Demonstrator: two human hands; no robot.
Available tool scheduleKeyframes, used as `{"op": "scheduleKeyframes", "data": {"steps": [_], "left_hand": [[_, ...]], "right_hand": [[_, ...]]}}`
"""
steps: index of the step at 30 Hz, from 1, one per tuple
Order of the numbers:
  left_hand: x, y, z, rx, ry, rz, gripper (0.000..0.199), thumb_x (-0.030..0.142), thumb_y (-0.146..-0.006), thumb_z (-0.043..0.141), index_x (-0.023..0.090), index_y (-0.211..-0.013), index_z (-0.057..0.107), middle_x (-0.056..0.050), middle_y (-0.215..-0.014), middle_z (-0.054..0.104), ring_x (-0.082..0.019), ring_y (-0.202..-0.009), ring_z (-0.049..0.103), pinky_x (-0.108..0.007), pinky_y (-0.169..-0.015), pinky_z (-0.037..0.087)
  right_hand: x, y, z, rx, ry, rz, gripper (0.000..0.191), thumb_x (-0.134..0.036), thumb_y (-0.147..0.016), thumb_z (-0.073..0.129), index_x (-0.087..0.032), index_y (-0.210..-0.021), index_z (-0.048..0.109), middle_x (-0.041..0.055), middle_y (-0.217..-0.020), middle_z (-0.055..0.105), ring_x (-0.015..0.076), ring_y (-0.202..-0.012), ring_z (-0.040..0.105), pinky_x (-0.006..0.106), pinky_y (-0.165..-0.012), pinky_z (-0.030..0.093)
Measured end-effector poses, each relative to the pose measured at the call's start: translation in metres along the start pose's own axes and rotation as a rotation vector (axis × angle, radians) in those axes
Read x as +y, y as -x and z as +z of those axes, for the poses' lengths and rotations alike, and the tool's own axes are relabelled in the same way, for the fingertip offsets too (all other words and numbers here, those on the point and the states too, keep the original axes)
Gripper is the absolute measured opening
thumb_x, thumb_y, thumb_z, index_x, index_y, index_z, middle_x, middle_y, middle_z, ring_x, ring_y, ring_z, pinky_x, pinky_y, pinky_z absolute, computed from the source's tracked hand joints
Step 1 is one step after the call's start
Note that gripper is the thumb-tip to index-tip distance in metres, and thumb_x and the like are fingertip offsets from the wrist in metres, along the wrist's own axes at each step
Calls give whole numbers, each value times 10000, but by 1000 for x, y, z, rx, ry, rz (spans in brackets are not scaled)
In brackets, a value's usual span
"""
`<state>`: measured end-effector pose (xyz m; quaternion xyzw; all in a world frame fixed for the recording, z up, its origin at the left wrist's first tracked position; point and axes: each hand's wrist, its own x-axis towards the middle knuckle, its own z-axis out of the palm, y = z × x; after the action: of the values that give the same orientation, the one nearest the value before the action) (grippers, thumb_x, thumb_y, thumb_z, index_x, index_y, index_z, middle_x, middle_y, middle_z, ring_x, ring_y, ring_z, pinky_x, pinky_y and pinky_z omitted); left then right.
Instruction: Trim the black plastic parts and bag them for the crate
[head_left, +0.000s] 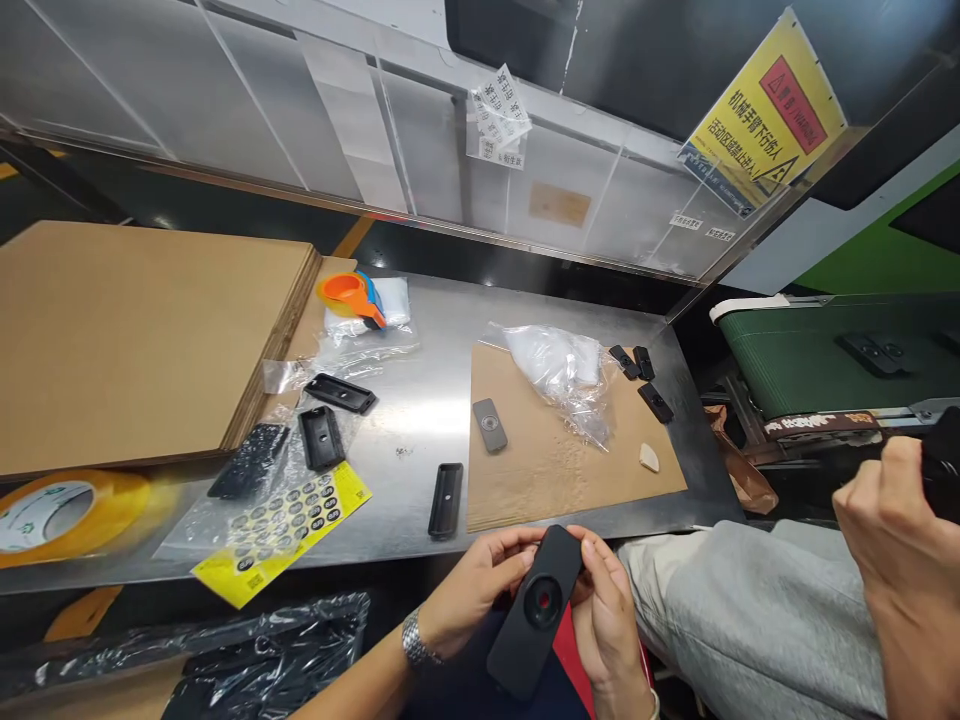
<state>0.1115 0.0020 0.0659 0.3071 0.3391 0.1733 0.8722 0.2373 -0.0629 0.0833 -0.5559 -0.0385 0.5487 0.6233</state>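
Below the table's front edge I hold a long black plastic cover [532, 640] with a round recess, where a small red spot shows in the centre. My left hand [480, 585], with a metal watch at its wrist, grips the cover's upper left edge. At the upper right corner, the fingers of my right hand [606, 610] are closed on the same cover. Nearest on the table lies an open black plastic shell [446, 500]. A similar cover [490, 426] rests on the cardboard sheet [570, 490].
Left are stacked cardboard [142, 340], a tape roll [67, 515], a tape dispenser [352, 295], a yellow sticker sheet [285, 535] and black shells [321, 438]. A plastic bag [562, 370] and small black parts [655, 402] lie right. A co-worker's hand [885, 530] is beside the green conveyor [802, 350].
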Motion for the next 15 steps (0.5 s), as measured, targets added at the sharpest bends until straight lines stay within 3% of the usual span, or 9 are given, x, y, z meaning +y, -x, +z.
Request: {"op": "scheduleKeyframes", "data": {"steps": [11,15], "left_hand": [[9,-14,-5,43,347,-58,305,253,-709,637,137,-989,605,-70,-837,657,-115,-663,585,-223,-637,442],[1,-24,-10,25,478,-137,332,292,-753,581,177,-1062,546,-57,-862,646,-128,-690,604,-244,-639,464]], "right_hand": [[7,-37,7,-11,-3,8,225,-367,-686,649,-198,-833,628,14,-805,656,144,-713,589,249,-654,448],[18,-49,8,11,140,-66,261,-423,-743,574,-197,-864,622,16,-818,651,148,-740,579,256,-682,440]]}}
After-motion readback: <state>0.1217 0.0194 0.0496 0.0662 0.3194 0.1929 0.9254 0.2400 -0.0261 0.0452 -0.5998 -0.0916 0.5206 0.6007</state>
